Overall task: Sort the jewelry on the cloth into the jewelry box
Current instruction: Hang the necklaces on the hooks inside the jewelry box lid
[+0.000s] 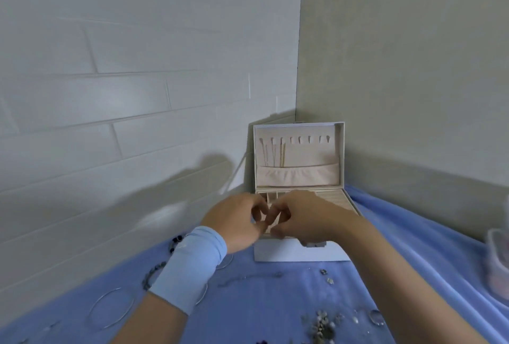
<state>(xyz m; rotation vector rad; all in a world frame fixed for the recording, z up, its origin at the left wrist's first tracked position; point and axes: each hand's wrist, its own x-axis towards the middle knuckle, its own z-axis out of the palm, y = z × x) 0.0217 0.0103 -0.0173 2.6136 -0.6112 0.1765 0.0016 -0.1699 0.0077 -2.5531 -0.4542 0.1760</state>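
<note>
A white jewelry box (300, 254) stands open in the wall corner, its lid (298, 175) upright with thin chains (274, 153) hanging from hooks. My left hand (234, 219) and my right hand (305, 217) meet over the box's tray. Their curled fingertips pinch together at one spot on something too small and blurred to name. On the blue cloth (261, 302) lie a silver bangle (111, 308), a beaded bracelet (153, 274), a thin chain (248, 279), small earrings (326, 276) and a cluster of pieces (322, 324).
A clear round container (498, 263) with something pink inside sits at the right edge of the cloth. White brick wall runs along the left, and a plain wall stands behind and right of the box. My left wrist wears a light blue band (192, 266).
</note>
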